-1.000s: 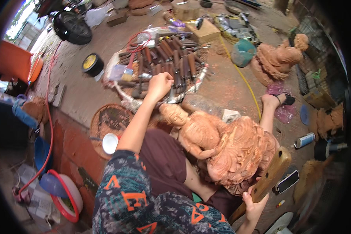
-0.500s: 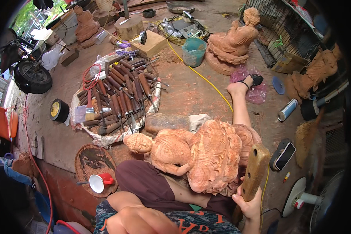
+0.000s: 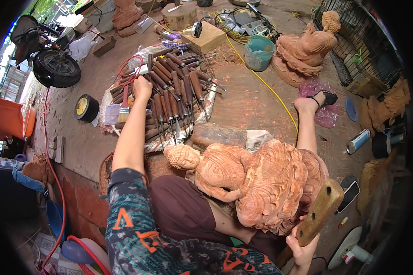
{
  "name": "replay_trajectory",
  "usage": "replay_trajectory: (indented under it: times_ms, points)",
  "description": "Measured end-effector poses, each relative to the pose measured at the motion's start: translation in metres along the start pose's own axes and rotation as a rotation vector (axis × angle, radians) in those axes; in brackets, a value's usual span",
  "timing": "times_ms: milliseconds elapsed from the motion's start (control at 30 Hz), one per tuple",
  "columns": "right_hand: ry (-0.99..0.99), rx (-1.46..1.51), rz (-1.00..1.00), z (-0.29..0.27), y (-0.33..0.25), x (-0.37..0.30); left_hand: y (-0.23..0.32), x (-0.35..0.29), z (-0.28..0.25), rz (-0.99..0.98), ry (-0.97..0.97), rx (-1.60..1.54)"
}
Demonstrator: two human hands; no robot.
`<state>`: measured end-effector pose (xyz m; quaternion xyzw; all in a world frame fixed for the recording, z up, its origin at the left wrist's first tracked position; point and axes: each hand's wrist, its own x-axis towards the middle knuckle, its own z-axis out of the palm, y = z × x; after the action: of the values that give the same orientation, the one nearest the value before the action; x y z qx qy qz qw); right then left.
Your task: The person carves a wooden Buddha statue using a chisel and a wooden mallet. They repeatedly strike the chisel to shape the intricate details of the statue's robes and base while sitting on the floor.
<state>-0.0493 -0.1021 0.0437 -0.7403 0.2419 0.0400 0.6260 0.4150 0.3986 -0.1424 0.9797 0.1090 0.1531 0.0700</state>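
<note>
My left arm stretches out over the pile of wood-handled carving chisels (image 3: 167,98). My left hand (image 3: 142,88) is closed at the pile's left part, by the red cord and just above a flat paintbrush (image 3: 123,113); what its fingers hold is hidden. In my right hand (image 3: 302,247), at the lower right, is a worn wooden mallet (image 3: 320,211) with dark holes along its face. A carved wooden seated Buddha statue (image 3: 225,172) lies on its back across my legs, head to the left, its broad base toward the mallet.
A wooden block (image 3: 219,136) lies behind the statue. Farther off are a teal bucket (image 3: 259,53), another seated statue (image 3: 307,50) and a yellow cable (image 3: 266,89). A black tape roll (image 3: 86,108) and a motorbike wheel (image 3: 56,68) stand left; a phone (image 3: 348,196) and fan (image 3: 348,250) right.
My left hand has gone from near my chest out to the chisel pile. My right hand keeps hold of the mallet. The whole view has shifted, so the scene sits farther right.
</note>
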Motion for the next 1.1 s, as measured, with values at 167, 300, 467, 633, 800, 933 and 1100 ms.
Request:
replay_trajectory:
  times_ms: [167,300,467,633,800,933,1100]
  points:
    - [0.038,-0.008,-0.007,0.001,0.0,-0.005,0.013,0.004,0.036,-0.182,-0.089,0.215]
    - [0.076,0.117,0.006,-0.002,0.0,-0.01,0.049,-0.002,0.017,-0.132,-0.287,0.2]
    - [-0.125,0.155,0.0,-0.009,0.0,0.005,-0.043,0.033,-0.002,-0.243,0.085,-0.125]
    - [-0.168,0.23,-0.005,-0.022,-0.006,0.001,0.144,-0.068,-0.121,-0.044,-0.101,-1.478]
    - [-0.037,0.162,-0.092,-0.052,-0.015,-0.003,0.304,-0.268,-0.253,0.656,-0.162,-1.633]
    - [0.223,0.472,-0.375,-0.078,-0.019,-0.019,0.41,-0.388,-0.305,0.947,-0.142,-1.763]
    - [0.324,0.017,-0.419,-0.158,-0.013,-0.031,0.441,-0.415,-0.289,0.896,-0.009,-1.674]
